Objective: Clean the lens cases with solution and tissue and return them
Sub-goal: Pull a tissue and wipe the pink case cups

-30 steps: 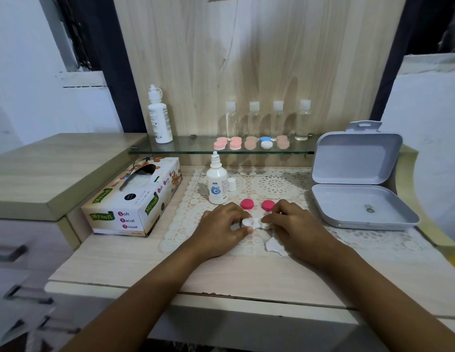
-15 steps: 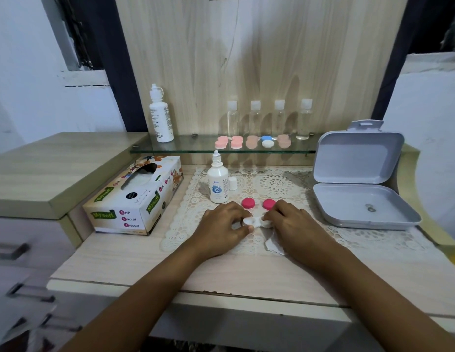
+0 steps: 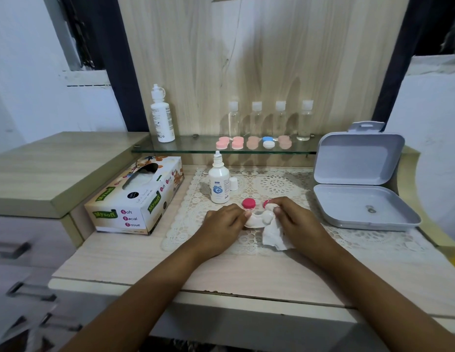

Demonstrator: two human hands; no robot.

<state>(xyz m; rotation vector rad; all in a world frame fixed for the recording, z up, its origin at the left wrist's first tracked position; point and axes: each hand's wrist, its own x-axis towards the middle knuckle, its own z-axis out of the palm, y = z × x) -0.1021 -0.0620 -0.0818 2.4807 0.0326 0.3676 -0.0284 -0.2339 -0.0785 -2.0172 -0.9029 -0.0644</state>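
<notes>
A white lens case lies on the lace mat between my hands. My left hand pinches its left end. My right hand holds a crumpled white tissue and presses it into the case's right well. Two pink caps sit just behind: one fully visible, the other half hidden by the tissue. A small solution bottle stands behind them, its white cap beside it. Several more lens cases lie on the glass shelf.
A tissue box sits at the left of the mat. An open grey plastic box stands at the right. On the shelf are a tall white bottle and several clear small bottles. Drawers are at lower left.
My right hand has lifted the tissue and worked it into the case's right well, showing more of the tissue. My left hand keeps its hold on the case.
</notes>
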